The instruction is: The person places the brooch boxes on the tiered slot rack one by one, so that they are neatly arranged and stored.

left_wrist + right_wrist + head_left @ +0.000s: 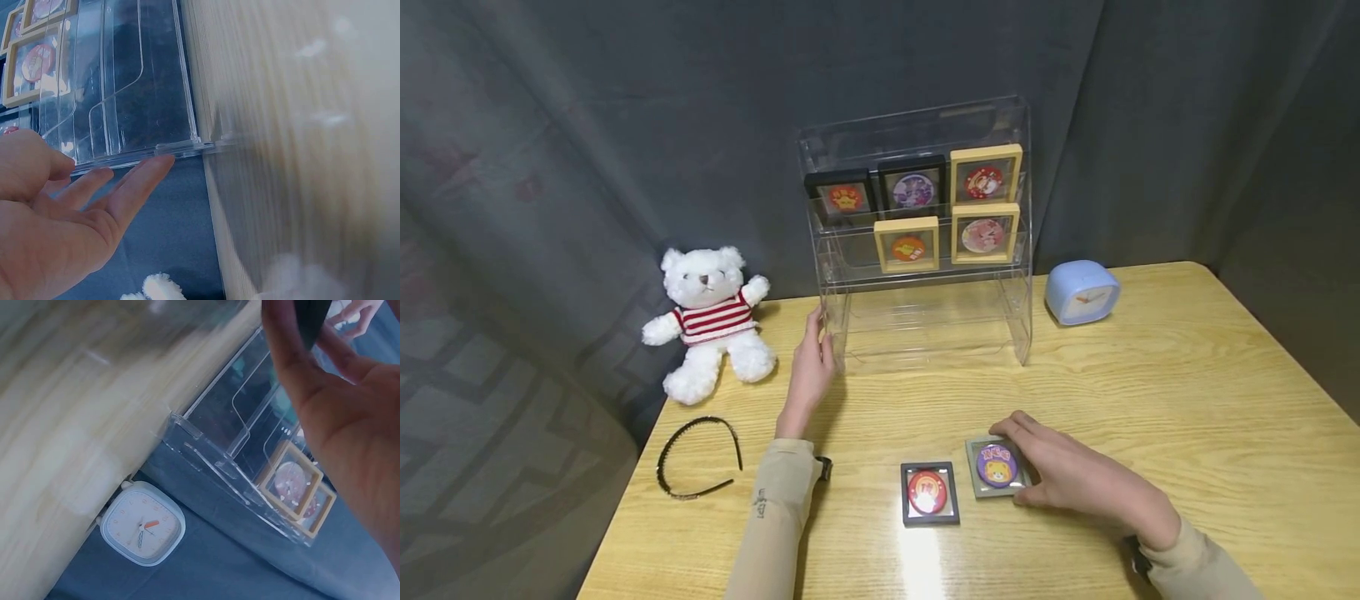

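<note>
My right hand [1063, 467] pinches a grey-green display frame [972, 475] by its right side, thumb at the near edge and fingers at the far edge. Inside that frame is a purple round badge [997, 465] with a yellow bear on it. In the right wrist view the held frame [311, 322] appears as a dark slab between thumb and fingers. Just left of it, a black frame [930, 523] with a red badge lies flat on the table. My left hand [811, 371] rests its extended fingers against the left side of a clear tiered stand [925, 362].
Two black frames [877, 218] and a wooden frame [985, 151] lean on the stand's upper tier. Two more wooden frames [907, 223] stand below. A blue clock [1081, 292] sits right; a white teddy bear [703, 279] and black headband [664, 454] are left on the wooden table [1187, 400].
</note>
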